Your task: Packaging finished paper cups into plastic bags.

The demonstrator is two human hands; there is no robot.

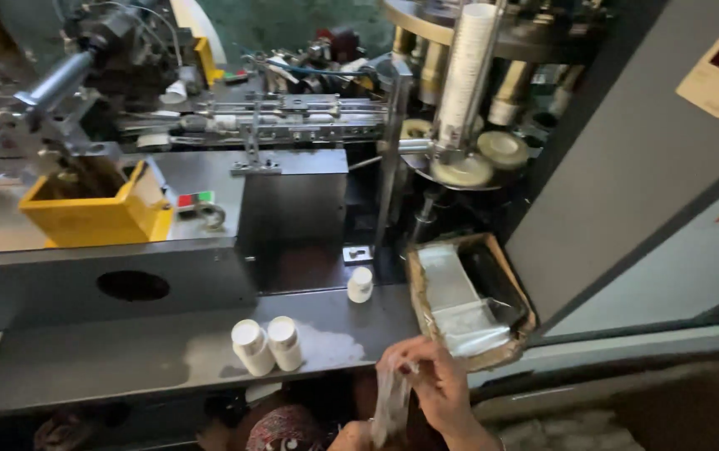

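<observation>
**Clear bag pinched at the near edge of the machine**

While the machine sits idle-looking beyond, my right hand (pixel 430 380) pinches a thin clear plastic bag (pixel 391 405), which hangs down so it can open. My left hand (pixel 351 436) barely shows at the bottom edge, touching the bag; I cannot tell its grip. Just right lies a cardboard box (pixel 426 309) of more bags, close for picking. Three white bottles (pixel 253 346) stand left on the grey ledge (pixel 109 359).

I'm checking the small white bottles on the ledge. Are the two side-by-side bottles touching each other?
Touching. The head view shows the two white bottles pressed side against side on the grey ledge, no gap between them; the third bottle stands apart.
</observation>
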